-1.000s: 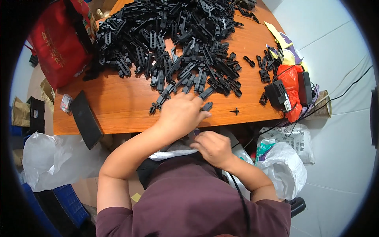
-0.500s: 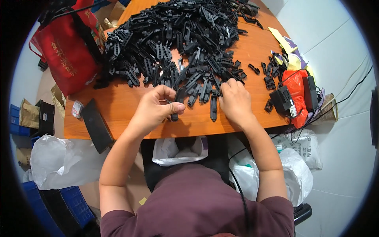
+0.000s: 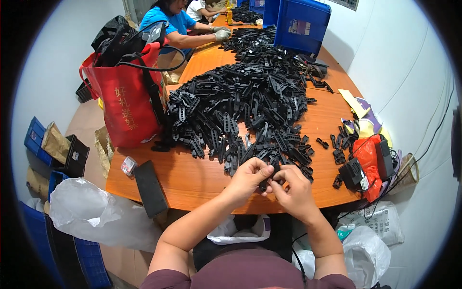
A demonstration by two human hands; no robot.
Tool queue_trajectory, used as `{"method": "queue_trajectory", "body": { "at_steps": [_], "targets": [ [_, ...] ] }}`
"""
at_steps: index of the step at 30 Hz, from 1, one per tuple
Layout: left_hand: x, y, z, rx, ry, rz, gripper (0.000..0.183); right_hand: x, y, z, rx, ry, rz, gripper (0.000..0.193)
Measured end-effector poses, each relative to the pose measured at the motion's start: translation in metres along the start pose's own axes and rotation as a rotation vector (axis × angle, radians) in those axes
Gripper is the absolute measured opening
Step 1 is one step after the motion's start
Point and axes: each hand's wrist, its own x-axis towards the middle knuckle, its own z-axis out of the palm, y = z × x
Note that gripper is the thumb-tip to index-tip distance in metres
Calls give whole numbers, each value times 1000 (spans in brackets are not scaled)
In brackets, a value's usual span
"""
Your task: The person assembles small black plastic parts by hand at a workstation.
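Clock centred on the hands, 12 pointing away from the wearer. From my remote station I see the left hand (image 3: 248,180) pinching a slim black plastic part (image 3: 263,185) between thumb and fingers. The right hand (image 3: 292,190) meets it with curled fingertips, pinching at the part's near end; its exact contact is partly hidden. The part sits between both hands, above the near edge of the wooden table (image 3: 190,180). I cannot tell whether it is one piece or two.

Step in hand, my judgement: two-handed fingertip work on a part from the pile of black plastic parts (image 3: 226,103) at 11 to 12 o'clock. Next move calls for a steady left pinch while the right fingertips work the near end. The white sack (image 3: 226,239) at the lap lies at 7 o'clock.

Compared with half a second ago: the hands are then apart, left pinching a part, right at the pile's edge; now they meet. My view tips up, bringing in the blue crate (image 3: 303,26) at 1 o'clock and a co-worker's gloved hands (image 3: 222,34) at 11.
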Motion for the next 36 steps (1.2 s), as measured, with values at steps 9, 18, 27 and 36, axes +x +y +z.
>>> {"method": "queue_trajectory", "body": {
  "at_steps": [9,18,27,36],
  "targets": [
    [-3,36,-3,81,-137,-74,19,13,8,-11,807,-52,406,33],
    [-8,50,-1,186,-125,-11,29,-2,4,-21,876,107,370,20],
    [-21,53,14,819,-170,492,32,-12,-5,-9,917,100,247,17],
    [-21,32,8,1163,-89,969,36,-11,-8,-9,601,121,159,64]
  ]
}}
